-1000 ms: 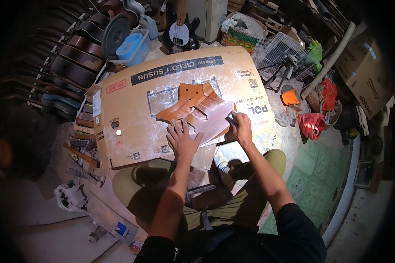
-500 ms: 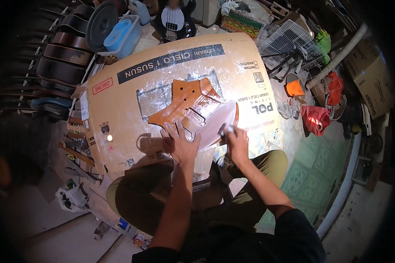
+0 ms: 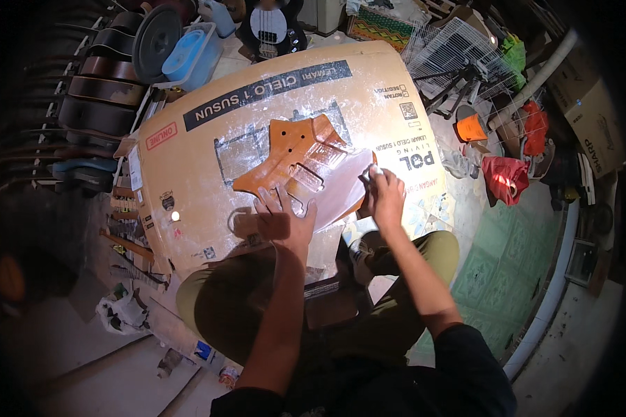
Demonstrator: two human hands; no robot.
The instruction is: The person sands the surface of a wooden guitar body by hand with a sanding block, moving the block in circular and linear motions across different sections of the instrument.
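Note:
An orange-brown electric guitar body with routed cavities and small holes lies flat on a dusty cardboard sheet. The part of its face towards the right is dull and whitish with powder, while the rest is glossy. My left hand rests on the near left edge of the body, fingers spread and holding nothing. With closed fingers, my right hand grips a small dark sanding block at the body's right edge. The fingers cover most of the block.
Several guitar bodies stand racked at the left. Behind the cardboard are a blue tub and a black guitar. A wire rack, a tripod and a red bag sit at the right. My bent legs flank the near edge.
My right hand has moved away from me and slightly right with the sanding block, along the body's edge. My left hand stays on the body. The whole view has shifted slightly.

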